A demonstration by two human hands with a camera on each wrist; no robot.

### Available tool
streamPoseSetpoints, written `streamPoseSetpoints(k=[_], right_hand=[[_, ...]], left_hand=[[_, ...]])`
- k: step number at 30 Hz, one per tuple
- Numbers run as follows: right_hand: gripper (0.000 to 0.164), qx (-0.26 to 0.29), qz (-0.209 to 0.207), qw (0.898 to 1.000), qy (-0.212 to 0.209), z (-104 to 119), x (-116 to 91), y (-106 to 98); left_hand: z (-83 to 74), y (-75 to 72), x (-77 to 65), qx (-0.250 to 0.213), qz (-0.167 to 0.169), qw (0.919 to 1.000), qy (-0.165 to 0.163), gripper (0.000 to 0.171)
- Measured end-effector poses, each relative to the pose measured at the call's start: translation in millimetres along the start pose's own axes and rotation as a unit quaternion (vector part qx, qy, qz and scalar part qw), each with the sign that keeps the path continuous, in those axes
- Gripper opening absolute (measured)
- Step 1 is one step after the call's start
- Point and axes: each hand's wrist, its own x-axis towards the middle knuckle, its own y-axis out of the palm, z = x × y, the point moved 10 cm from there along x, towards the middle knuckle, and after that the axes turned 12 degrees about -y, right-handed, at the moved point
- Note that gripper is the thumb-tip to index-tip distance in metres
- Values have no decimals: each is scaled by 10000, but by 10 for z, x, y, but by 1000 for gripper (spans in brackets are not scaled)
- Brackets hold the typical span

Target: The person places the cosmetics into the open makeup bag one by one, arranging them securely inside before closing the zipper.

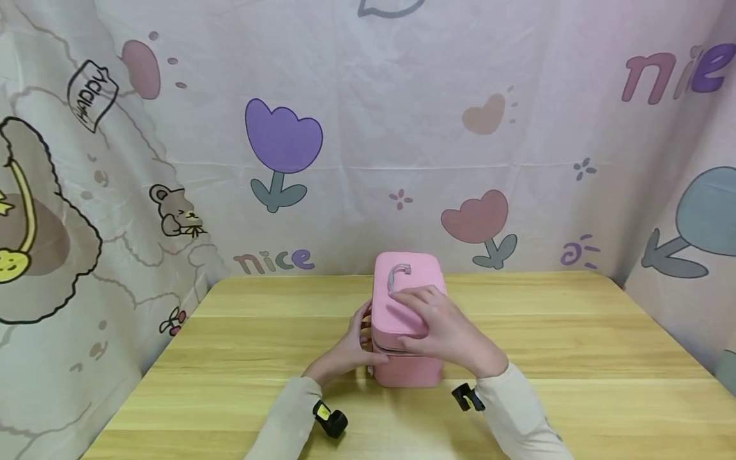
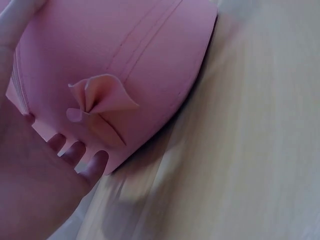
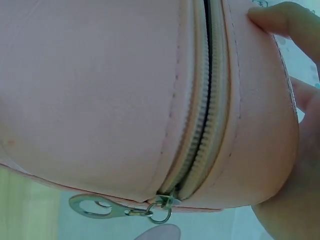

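Note:
A pink zip case [image 1: 408,370] stands upright on the table, with a grey handle [image 1: 397,275] on its lid. My left hand [image 1: 347,351] holds the case's near left corner, thumb across the front and fingers along the left side. In the left wrist view, a pink bow [image 2: 102,100] sits beside those fingertips. With its fingers on top and its thumb at the front edge, my right hand [image 1: 445,329] grips the lid. The right wrist view shows the zipper [image 3: 205,100] with its teeth parted by a narrow dark gap. Its metal zip pull [image 3: 100,207] hangs at one end.
The wooden table [image 1: 259,319] stretches to both sides of the case. Behind it hangs a patterned curtain [image 1: 368,128] with tulips, running along the back and both sides. Each sleeve carries a small black wrist camera [image 1: 330,420].

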Motion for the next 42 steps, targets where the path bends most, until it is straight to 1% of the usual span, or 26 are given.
streamPoseSetpoints(k=[3, 6, 9, 11, 13, 15, 16, 18, 20, 23, 25, 27, 29, 31, 33, 34, 36, 38, 40, 42], right_hand=[[62, -279, 112, 9994, -151, 41, 15, 24], [65, -457, 182, 9985, -231, 66, 21, 26], [71, -291, 224, 9993, -75, 29, 17, -6], [70, -72, 177, 9996, 200, -51, -3, -58], [59, 68, -2, 9987, 506, -164, -44, -143], [42, 21, -206, 9971, 736, -288, -103, -225], [33, -29, -274, 9964, 798, -340, -131, -256], [20, -191, -343, 9962, 779, -415, -172, -295], [16, -293, -319, 9968, 667, -443, -186, -311], [21, -228, -240, 9975, 628, -465, -193, -313], [23, -103, -171, 9974, 690, -477, -198, -308], [24, 57, -57, 9965, 832, -503, -217, -283], [25, 246, 46, 9951, 958, -521, -237, -248], [28, 353, 87, 9943, 1002, -525, -246, -216], [30, 322, 23, 9954, 897, -509, -236, -195], [31, 264, -27, 9963, 821, -498, -226, -188], [31, 41, -164, 9979, 618, -464, -202, -184], [31, -154, -290, 9983, 491, -437, -187, -185], [32, -274, -384, 9979, 444, -424, -184, -179], [32, -351, -472, 9975, 399, -403, -188, -176]], left_hand=[[-6, -3, 7, -77, 45, 10000, 32, 114], [-29, 0, 8, -92, 74, 9999, 101, 113], [-39, -5, 10, -124, 63, 9999, 104, 113], [-48, -10, 10, -138, 34, 9999, 97, 113], [-53, -22, 9, -116, -25, 9999, 74, 113], [-54, -37, 2, -79, -81, 9999, 38, 114], [-52, -49, -2, -29, -118, 9999, 30, 113], [-43, -80, -14, 44, -186, 9998, -4, 112], [-38, -113, -25, 155, -240, 9996, -4, 108], [-47, -188, -38, 299, -373, 9988, 78, 100], [-60, -258, -42, 320, -498, 9980, 212, 91], [-61, -347, -47, 265, -703, 9966, 327, 81], [-36, -436, -49, 148, -931, 9949, 349, 69], [-22, -520, -48, 42, -1239, 9915, 390, 59], [-35, -582, -60, -122, -1545, 9870, 425, 52], [-58, -598, -68, -211, -1647, 9850, 479, 50], [-149, -603, -82, -375, -1771, 9809, 714, 50], [-257, -557, -104, -478, -1731, 9797, 889, 56], [-343, -478, -121, -380, -1657, 9815, 885, 68], [-385, -392, -128, -179, -1678, 9832, 694, 86]])
